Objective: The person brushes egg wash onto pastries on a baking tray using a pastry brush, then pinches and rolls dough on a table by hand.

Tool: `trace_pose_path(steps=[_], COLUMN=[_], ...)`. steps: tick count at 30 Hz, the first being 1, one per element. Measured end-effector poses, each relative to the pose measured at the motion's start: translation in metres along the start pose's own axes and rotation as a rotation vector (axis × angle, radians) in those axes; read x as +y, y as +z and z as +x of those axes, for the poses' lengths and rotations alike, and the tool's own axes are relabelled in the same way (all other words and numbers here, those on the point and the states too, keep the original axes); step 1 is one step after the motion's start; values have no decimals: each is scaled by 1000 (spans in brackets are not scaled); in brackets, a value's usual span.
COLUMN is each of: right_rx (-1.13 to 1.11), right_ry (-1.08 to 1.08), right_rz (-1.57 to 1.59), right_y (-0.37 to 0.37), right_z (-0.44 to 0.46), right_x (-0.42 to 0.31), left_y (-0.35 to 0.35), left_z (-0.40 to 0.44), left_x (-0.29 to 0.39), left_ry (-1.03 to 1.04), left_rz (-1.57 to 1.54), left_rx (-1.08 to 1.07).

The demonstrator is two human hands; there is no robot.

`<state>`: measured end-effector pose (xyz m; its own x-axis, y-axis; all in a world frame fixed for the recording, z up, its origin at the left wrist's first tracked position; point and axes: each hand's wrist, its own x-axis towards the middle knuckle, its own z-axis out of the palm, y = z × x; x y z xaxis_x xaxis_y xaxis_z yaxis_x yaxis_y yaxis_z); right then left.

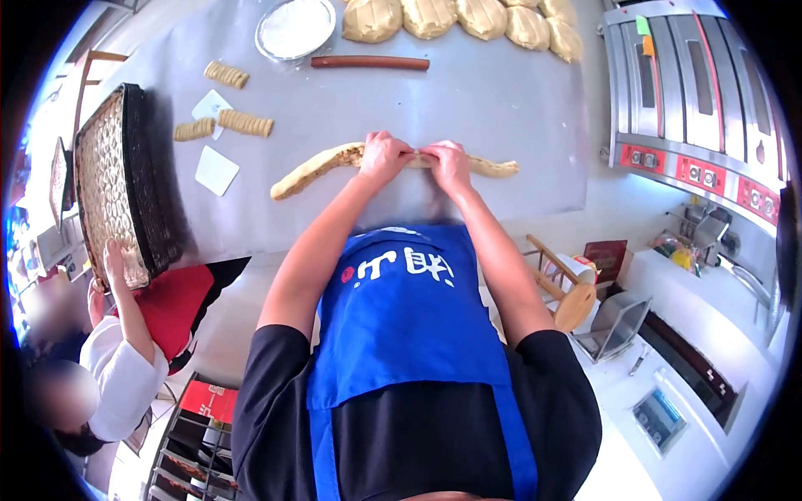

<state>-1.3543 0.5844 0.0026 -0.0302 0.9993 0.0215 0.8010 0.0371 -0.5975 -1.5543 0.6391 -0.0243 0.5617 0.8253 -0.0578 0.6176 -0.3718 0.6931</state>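
Note:
A long strip of dough [313, 171] lies across the metal table, with brown filling showing along its left part. Near its middle, my left hand [384, 159] is closed, fingers pinching the dough's edge. Close beside it, my right hand [449, 164] also pinches the dough, the two sets of fingertips almost touching. To the right of my hands the strip [494, 168] looks thinner and closed over. Beyond my hands rests a brown rolling pin [370, 63].
Large dough lumps [428, 17] and a bowl of white powder [295, 29] stand at the back. Cut dough rolls [246, 123] and white scrapers [217, 170] lie left. Another person's hand [114, 263] is at a black tray [117, 179]. Ovens [685, 92] stand right.

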Motion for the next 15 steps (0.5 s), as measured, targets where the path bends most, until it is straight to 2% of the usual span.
trace_pose_path(steps=[1,2,4,5,6,8,12,14,15], right_rx=[6,13,99,117,243,180,54,75,70], right_ry=[-84,-76,222,366,270,293,236,-110,-82], right_rz=[-57,-54,415,421,458,270,159,75,70], right_y=[0,-2,-12,-26,-35,-55,-77,-67,-63], right_z=[-1,-1,0,-1,-4,-16,-31,-34,-36], right_x=[5,13,18,25,35,69,90,93,92], left_y=[-2,-4,0,4,4,7,34,46,51], left_z=[1,2,4,3,5,9,29,39,42], left_x=[2,4,14,22,31,47,60,61,62], left_ry=[-28,-54,-78,-92,-110,-84,49,21,-6], left_rz=[13,27,58,48,41,28,24,56,83], left_rx=[-17,-35,-68,-2,66,7,-65,-101,-135])
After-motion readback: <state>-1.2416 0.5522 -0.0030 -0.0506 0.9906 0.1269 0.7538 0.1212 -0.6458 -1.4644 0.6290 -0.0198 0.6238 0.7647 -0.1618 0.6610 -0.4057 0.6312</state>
